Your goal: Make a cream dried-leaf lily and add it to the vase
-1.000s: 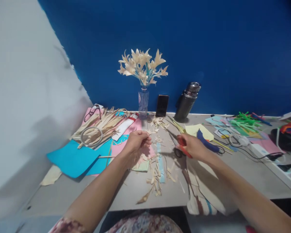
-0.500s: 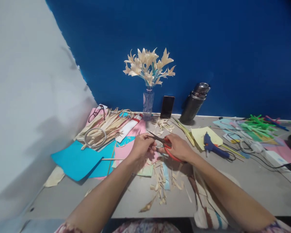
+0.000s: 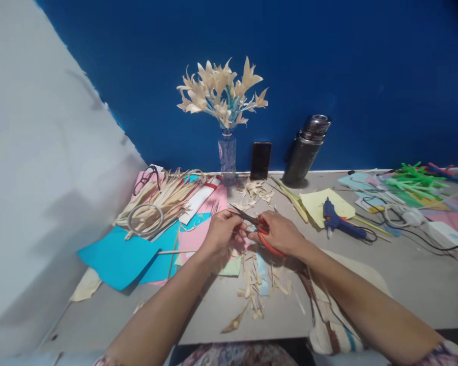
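My right hand [image 3: 278,233] grips a pair of scissors [image 3: 267,241] by the red handles, with the dark blades pointing up and to the left. Close against the blade tips is my left hand [image 3: 224,231], its fingers pinched together; what lies between them is too small to make out. Pale husk scraps [image 3: 253,284] lie on the table below both hands. Behind them sits another small heap of husk scraps [image 3: 256,192].
Husk flowers [image 3: 221,91] stand in a clear bottle [image 3: 228,160], beside a phone [image 3: 261,160] and a leaning flask [image 3: 305,152]. Dried husks [image 3: 171,193], a tape roll [image 3: 145,220] and blue paper [image 3: 116,256] lie left. Rightward are a glue gun [image 3: 341,223], cables and green pipe cleaners [image 3: 416,180].
The view has shifted and tilted slightly, so the flowers and bottle appear farther left. Both hands keep nearly the same pose, with the scissors still by the left fingers.
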Demonstrator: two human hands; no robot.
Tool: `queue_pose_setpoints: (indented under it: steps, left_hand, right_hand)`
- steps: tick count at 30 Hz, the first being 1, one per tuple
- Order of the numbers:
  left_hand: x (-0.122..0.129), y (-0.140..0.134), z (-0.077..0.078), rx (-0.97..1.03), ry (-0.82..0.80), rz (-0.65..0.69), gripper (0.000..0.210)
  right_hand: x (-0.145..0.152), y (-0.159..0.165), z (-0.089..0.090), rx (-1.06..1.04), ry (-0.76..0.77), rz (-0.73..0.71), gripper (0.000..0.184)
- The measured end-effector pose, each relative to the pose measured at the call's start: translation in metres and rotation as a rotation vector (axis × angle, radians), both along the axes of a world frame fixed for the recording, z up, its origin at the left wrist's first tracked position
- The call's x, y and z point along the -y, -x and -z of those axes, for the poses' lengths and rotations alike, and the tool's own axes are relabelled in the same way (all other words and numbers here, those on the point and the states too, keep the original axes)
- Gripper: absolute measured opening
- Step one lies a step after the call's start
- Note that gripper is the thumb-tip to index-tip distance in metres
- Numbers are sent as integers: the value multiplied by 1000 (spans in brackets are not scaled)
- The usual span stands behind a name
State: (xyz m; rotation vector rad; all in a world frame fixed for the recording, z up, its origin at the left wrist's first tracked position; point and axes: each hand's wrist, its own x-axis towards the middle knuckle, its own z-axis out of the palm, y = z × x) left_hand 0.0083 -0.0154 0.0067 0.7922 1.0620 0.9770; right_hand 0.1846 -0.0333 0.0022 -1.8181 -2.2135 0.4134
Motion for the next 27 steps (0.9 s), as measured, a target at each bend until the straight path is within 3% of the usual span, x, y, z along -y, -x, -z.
queue_pose_setpoints:
  steps: [17,27]
  left_hand:
    - [3,-1,-5,25,50,-4,9]
    - [4,0,-5,39,60,43,6]
  right_hand:
    - [3,5,7,-65,75,-11,49]
    - [6,7,6,8,61,-1,49]
